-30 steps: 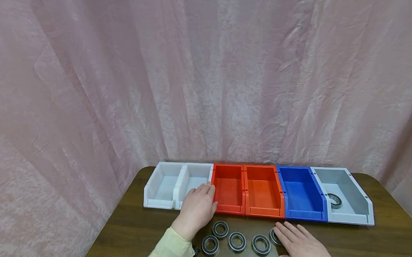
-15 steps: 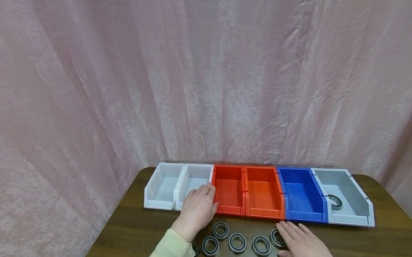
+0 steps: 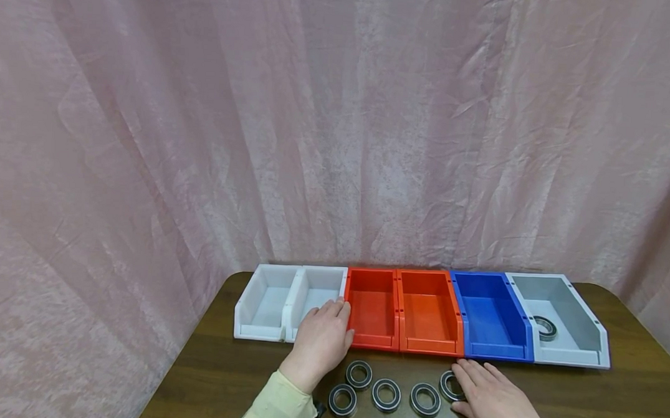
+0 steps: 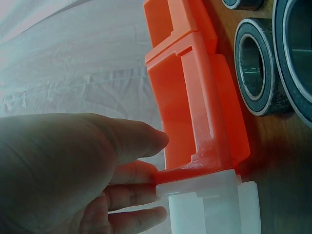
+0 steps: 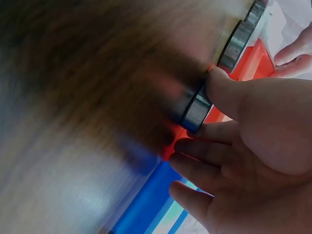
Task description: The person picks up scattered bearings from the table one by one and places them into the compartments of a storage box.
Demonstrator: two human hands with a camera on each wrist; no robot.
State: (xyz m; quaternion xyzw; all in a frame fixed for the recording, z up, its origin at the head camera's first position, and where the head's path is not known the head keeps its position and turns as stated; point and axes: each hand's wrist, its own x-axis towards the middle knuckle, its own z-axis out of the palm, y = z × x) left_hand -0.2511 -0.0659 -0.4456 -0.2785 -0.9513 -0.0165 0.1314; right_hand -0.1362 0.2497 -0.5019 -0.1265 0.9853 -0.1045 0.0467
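My right hand (image 3: pixel 497 400) lies low over the table, with a bearing (image 5: pixel 197 112) between thumb and index finger. In the right wrist view both touch this black-and-silver ring, which rests flat on the wood; in the head view the fingers partly cover it. Several like bearings lie to its left, among them one bearing (image 3: pixel 414 399) beside it and another bearing (image 3: pixel 376 395) farther left. My left hand (image 3: pixel 319 340) rests at the wall between the second white bin (image 3: pixel 290 316) and the first red bin (image 3: pixel 370 344), holding nothing, fingers loosely bent, thumb over the red side.
A row of bins spans the table (image 3: pixel 204 365): a white bin (image 3: pixel 240 317) at left, an orange-red bin (image 3: pixel 431 348), a blue bin (image 3: pixel 498 351), and a grey bin (image 3: pixel 567 355) with one bearing (image 3: pixel 552 329) inside. A pink curtain (image 3: pixel 338 140) hangs behind.
My right hand has shifted slightly right and its thumb has closed in toward the fingers at the bearing, uncovering more of the ring. The left hand stays still.
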